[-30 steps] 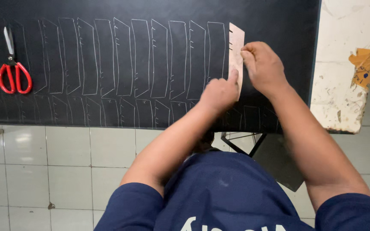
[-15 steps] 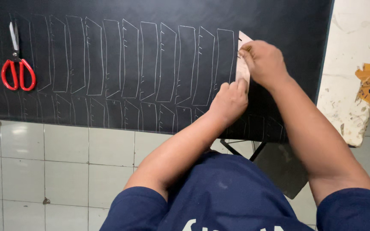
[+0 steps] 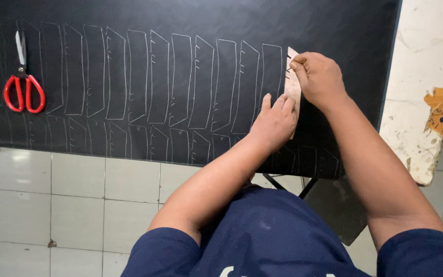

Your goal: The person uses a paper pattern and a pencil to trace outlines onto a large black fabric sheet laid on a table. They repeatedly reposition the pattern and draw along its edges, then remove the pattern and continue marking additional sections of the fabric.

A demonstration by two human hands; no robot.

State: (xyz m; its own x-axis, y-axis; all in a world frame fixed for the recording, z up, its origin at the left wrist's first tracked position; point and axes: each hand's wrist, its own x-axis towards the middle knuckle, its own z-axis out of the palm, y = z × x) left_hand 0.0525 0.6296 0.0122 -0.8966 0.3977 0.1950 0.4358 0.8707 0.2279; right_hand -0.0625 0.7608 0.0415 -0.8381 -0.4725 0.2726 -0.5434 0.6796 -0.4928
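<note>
Wearer: dark blue T-shirt fills the lower edge of the view; both bare forearms reach away from it toward the counter.
Floor: white tiles show below and left of the counter edge (grout lines dark, a small chip low on the left).
Left hand: lies palm down with fingers stretched flat, pressing the lower part of the template onto the black sheet; its grip is not closed around anything, the fingers only bear down.
Cardboard template: narrow pale strip, standing lengthwise away from the wearer, at the right end of the row of outlines; its lower end is under the left fingers, its upper end beside the right hand.
Right hand: fingers curled tight at the upper edge of the template, grip pinched shut on a thin marking tool (only a dark tip shows, kind cannot be told).
Black sheet: covers most of the counter; a row of white traced outlines runs across it, with a smaller row below.
Scissors: red handles, blades shut, lying on the sheet far left, well apart from both hands.
Counter: worn white top, bare at the right of the sheet.
</note>
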